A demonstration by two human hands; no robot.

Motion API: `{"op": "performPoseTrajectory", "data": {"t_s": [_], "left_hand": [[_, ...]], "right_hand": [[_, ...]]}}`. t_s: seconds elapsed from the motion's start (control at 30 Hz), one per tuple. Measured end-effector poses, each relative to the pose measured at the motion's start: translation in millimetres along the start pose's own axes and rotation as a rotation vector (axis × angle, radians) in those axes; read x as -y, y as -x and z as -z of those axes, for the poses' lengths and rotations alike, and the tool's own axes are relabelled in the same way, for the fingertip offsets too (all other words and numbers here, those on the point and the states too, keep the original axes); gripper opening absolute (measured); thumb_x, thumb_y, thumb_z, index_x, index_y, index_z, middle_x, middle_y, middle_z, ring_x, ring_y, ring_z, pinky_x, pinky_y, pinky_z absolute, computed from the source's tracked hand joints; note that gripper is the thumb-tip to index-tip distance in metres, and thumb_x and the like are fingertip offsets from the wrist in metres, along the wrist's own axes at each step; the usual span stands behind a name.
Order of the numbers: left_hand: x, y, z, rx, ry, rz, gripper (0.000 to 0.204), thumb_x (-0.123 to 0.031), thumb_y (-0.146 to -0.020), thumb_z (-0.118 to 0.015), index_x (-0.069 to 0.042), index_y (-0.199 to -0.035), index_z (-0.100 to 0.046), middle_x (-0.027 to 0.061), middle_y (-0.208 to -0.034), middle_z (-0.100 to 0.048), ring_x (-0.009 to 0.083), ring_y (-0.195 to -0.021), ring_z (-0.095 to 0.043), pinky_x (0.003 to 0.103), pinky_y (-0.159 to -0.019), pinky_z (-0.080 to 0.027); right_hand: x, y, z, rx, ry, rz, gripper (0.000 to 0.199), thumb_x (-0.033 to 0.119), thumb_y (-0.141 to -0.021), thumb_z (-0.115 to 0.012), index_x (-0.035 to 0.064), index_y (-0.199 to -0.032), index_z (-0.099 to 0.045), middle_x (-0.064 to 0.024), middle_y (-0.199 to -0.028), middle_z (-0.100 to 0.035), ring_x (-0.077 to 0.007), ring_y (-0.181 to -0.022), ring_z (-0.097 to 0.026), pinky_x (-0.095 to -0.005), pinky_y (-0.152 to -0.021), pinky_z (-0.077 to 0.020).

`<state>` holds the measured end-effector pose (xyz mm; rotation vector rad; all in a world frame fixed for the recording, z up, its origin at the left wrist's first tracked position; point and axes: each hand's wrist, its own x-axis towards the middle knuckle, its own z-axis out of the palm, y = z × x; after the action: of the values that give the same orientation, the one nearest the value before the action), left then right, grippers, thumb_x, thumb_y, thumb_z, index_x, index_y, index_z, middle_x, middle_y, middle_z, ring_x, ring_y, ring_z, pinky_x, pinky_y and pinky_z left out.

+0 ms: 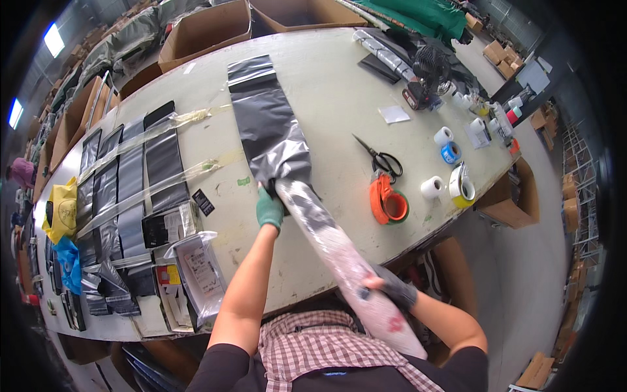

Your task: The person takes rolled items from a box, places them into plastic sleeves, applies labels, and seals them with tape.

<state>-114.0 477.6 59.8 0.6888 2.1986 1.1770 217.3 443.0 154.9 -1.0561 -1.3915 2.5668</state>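
Note:
A long black plastic mailing bag (268,117) lies across the middle of the table. At its near end, my left hand (270,208), in a green glove, is closed on the bag's edge. A long, narrow package (339,251) in clear wrap and pale pinkish padding slants from the bag down toward my body. Its far end meets the bag's mouth; how far it reaches inside is hidden. My right hand (392,289), in a dark grey glove, grips the package near its lower end, with the thumb on top.
Black scissors (380,159) and an orange tape dispenser (388,199) lie right of the package. Tape rolls (432,187) and a small black fan (431,65) stand farther right. Several black bags (130,176) lie at left under tape strips, beside an open box (199,268).

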Motion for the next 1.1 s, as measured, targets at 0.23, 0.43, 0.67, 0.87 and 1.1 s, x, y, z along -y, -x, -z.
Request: {"op": "performPoseTrajectory", "data": {"t_s": [0.23, 0.43, 0.67, 0.87, 1.1], "left_hand": [[33.7, -42.8, 8.1, -0.072, -0.325, -0.082, 0.085, -0.003, -0.080, -0.051, -0.014, -0.147, -0.001, 0.0315, -0.092, -0.060, 0.0444, -0.083, -0.060, 0.047, -0.075, -0.045], [70.6, 21.9, 23.8, -0.087, -0.338, -0.024, 0.053, -0.003, -0.077, -0.047, -0.002, -0.130, -0.045, 0.0294, -0.094, -0.060, 0.0453, -0.088, -0.057, 0.048, -0.076, -0.044], [118.5, 189.1, 77.1, 0.686, -0.527, 0.009, 0.037, -0.013, -0.074, -0.052, -0.005, -0.110, -0.057, 0.0259, -0.102, -0.060, 0.0450, -0.096, -0.056, 0.049, -0.084, -0.045], [53.7, 117.5, 79.1, 0.171, 0.177, -0.064, 0.027, -0.006, -0.076, -0.045, -0.003, -0.098, -0.061, 0.0253, -0.093, -0.061, 0.0442, -0.090, -0.056, 0.045, -0.075, -0.046], [94.1, 132.0, 67.4, 0.182, -0.166, 0.106, 0.026, -0.018, -0.082, -0.051, -0.004, -0.102, -0.061, 0.0220, -0.094, -0.063, 0.0380, -0.087, -0.061, 0.043, -0.077, -0.047]], "right_hand": [[7.5, -195.6, -26.8, -0.424, 0.857, 0.293, 0.092, 0.057, -0.075, -0.064, -0.0100, -0.131, -0.034, -0.0315, -0.119, -0.050, -0.0379, -0.112, -0.051, -0.0377, -0.097, -0.0391], [46.4, -240.2, -30.1, -0.468, 0.687, 0.533, 0.049, 0.044, -0.080, -0.063, -0.0026, -0.095, -0.058, -0.0216, -0.095, -0.064, -0.0378, -0.087, -0.062, -0.0453, -0.076, -0.0470], [-92.4, -92.8, 5.4, -0.001, 1.103, 0.391, 0.023, 0.020, -0.083, -0.062, 0.0037, -0.100, -0.065, -0.0180, -0.097, -0.065, -0.0258, -0.101, -0.059, -0.0362, -0.088, -0.0458], [-13.4, -148.0, 2.8, -0.048, 0.394, 0.243, 0.016, 0.012, -0.085, -0.059, -0.0013, -0.090, -0.067, -0.0077, -0.076, -0.068, -0.0144, -0.068, -0.062, -0.0286, -0.062, -0.0490], [-48.1, -163.2, 50.5, -0.331, 0.755, 0.285, 0.016, 0.014, -0.089, -0.053, 0.0007, -0.090, -0.062, -0.0092, -0.073, -0.065, -0.0137, -0.055, -0.060, -0.0281, -0.052, -0.0475]]}}
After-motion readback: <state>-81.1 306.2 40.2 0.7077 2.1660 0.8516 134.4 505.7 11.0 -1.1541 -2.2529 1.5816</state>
